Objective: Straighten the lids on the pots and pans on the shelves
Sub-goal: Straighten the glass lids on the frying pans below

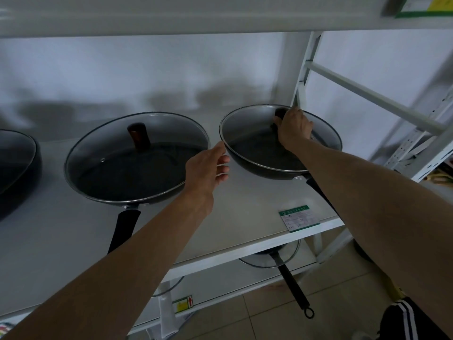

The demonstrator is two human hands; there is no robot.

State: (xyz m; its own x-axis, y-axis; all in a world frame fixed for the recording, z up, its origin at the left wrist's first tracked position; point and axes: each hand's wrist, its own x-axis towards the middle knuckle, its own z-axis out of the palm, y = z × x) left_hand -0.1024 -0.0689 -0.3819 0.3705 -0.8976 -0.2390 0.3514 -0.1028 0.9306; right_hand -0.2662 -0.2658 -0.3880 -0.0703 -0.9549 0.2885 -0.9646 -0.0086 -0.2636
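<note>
Two black pans sit on a white shelf (245, 217). The right hand (294, 128) grips the dark knob (279, 114) of the glass lid (250, 128) on the right pan (257, 165). The left hand (208, 168), fingers loosely spread, touches that pan's rim. The middle pan (132, 177) wears its lid (110, 148) flat.

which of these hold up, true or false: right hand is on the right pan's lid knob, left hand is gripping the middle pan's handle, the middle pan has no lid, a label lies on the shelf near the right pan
1. The right hand is on the lid knob of the right pan: true.
2. The left hand grips the middle pan's handle: false; it is open, beside the right pan's rim.
3. The middle pan has no lid: false; a glass lid covers it.
4. A label lies on the shelf near the right pan: true.
</note>
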